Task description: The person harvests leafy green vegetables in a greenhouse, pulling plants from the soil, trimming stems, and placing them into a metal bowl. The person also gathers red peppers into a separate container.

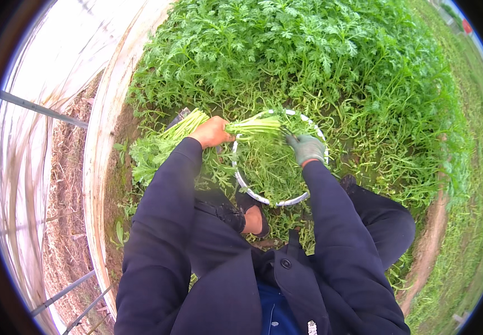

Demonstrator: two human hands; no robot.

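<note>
My bare left hand [210,132] grips a bunch of pale green stems [256,124], whose ends stick out to the right over a round white-rimmed container [245,187]. Opposite it, my right hand [309,149] wears a grey-green glove and holds a thin dark tool [288,132] against the blurred right part of the bunch. Whether the tool is a knife or scissors cannot be made out. Loose feathery leaves [266,167] fill the inside of the rim. Left of my left hand, cut greens [153,148] lie in a pile with their stems [186,124] together.
A dense bed of leafy greens [291,37] grows beyond the container. Plastic sheeting [57,50] with metal poles [40,109] runs along the left. My shoe [262,222] is close to the container's near rim. A bare soil strip [427,247] borders the right.
</note>
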